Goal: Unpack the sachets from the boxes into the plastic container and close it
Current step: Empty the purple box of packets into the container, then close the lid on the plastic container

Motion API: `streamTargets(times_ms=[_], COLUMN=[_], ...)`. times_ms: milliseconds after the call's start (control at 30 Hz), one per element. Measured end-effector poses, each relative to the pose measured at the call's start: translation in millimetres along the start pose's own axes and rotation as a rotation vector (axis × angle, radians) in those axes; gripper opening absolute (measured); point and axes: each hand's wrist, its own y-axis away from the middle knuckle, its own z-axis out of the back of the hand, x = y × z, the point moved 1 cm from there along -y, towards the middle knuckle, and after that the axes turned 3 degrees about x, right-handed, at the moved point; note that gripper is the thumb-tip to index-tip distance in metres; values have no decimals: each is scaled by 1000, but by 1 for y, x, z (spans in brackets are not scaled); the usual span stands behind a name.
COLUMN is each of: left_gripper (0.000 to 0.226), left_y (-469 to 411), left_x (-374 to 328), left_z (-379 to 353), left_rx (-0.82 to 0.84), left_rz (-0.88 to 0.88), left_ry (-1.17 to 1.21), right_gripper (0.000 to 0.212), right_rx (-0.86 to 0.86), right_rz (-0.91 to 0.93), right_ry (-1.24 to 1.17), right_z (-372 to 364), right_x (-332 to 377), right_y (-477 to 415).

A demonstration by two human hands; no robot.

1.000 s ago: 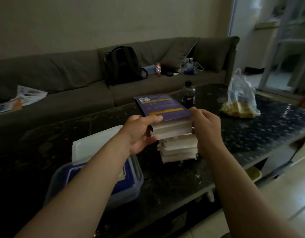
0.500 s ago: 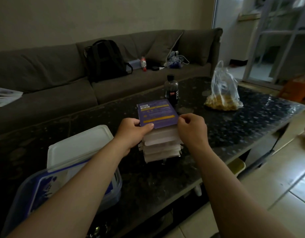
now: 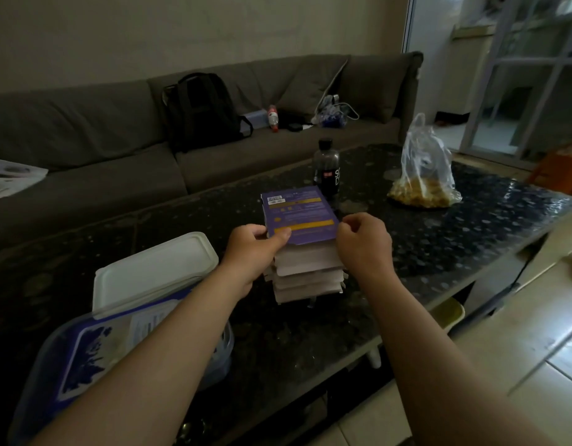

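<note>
A stack of flat boxes (image 3: pixel 305 278) stands on the dark table (image 3: pixel 439 246) in front of me. The top box (image 3: pixel 297 214) is purple with yellow stripes. My left hand (image 3: pixel 252 252) grips its near left edge, thumb on top. Beside the near right corner, my right hand (image 3: pixel 363 243) has its fingers curled at the box's edge. At the lower left sits the clear plastic container (image 3: pixel 226 349) with blue-printed packets inside. Its white lid (image 3: pixel 152 272) lies askew over the far rim.
A dark bottle (image 3: pixel 326 167) stands just behind the stack. A clear bag of yellow food (image 3: pixel 423 178) sits at the right of the table. Behind the table runs a grey sofa (image 3: pixel 85 130) with a black backpack (image 3: pixel 201 111). Tiled floor lies to the right.
The top purple box has come down from a raised, tilted position onto the stack. My view has shifted, so the stack now sits more central.
</note>
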Motion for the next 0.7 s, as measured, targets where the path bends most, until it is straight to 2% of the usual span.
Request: streamTargets(times_ms=[100, 233, 400, 567, 633, 700], left_gripper=[55, 50, 43, 38, 36, 23], left_y=[1, 6, 13, 19, 19, 20], left_x=[-4, -8, 0, 20, 33, 49], left_z=[10, 44, 108, 182, 212, 237], left_rx=[-74, -124, -231, -375, -428, -441], left_rz=[20, 9, 8, 48, 111, 194], left_ry=[-30, -39, -55, -97, -82, -4], right_gripper=[25, 17, 10, 14, 14, 23], right_rx=[-90, -106, 108, 463, 532, 571], right_rz=[110, 292, 363, 253, 204, 128], right_ry=[87, 94, 34, 51, 44, 20], right_z=[-2, -17, -68, -137, -164, -186], right_x=[11, 43, 85, 98, 96, 92], right_y=[3, 17, 39, 48, 49, 46])
